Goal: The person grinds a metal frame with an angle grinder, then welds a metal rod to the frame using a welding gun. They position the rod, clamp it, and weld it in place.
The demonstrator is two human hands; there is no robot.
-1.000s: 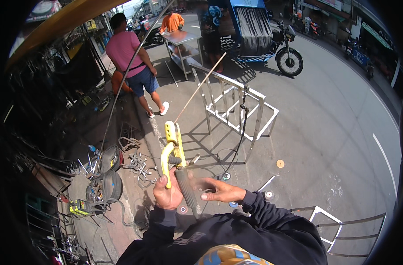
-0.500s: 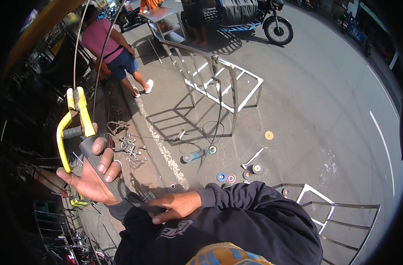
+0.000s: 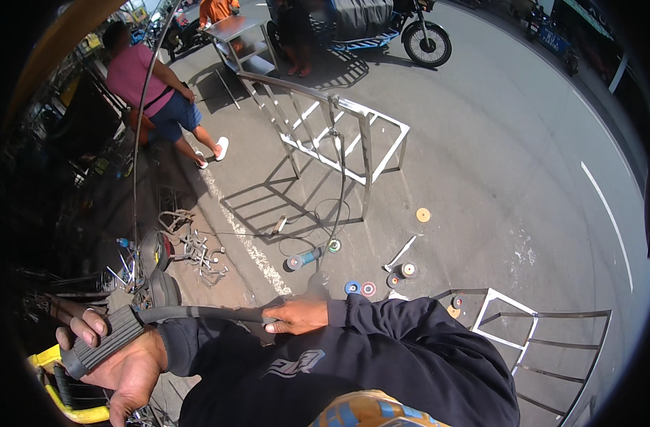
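My left hand (image 3: pixel 136 356), palm up at the lower left, has its fingers wrapped around the ribbed black handle (image 3: pixel 104 340) of a welding electrode holder. The yellow jaw end (image 3: pixel 79 413) points down toward the lower left rim and is partly cut off in shadow; whether a rod sits in it I cannot tell. From the handle a thick black cable (image 3: pixel 204 312) runs right across my front. My right hand (image 3: pixel 300 315) is closed on that cable in front of my chest.
Ahead stands a metal frame (image 3: pixel 367 146); another frame (image 3: pixel 535 313) lies right. On the pavement are an angle grinder (image 3: pixel 302 260), discs (image 3: pixel 352 287), a slim metal tool (image 3: pixel 400 254) and clamps (image 3: pixel 200 252). A person in pink (image 3: pixel 143 78) stands left, near a metal table (image 3: pixel 234 27).
My left hand has swung the electrode holder from upright down to the lower left, turning its jaws away. My right hand has shifted slightly right and up along the cable, which is now stretched out.
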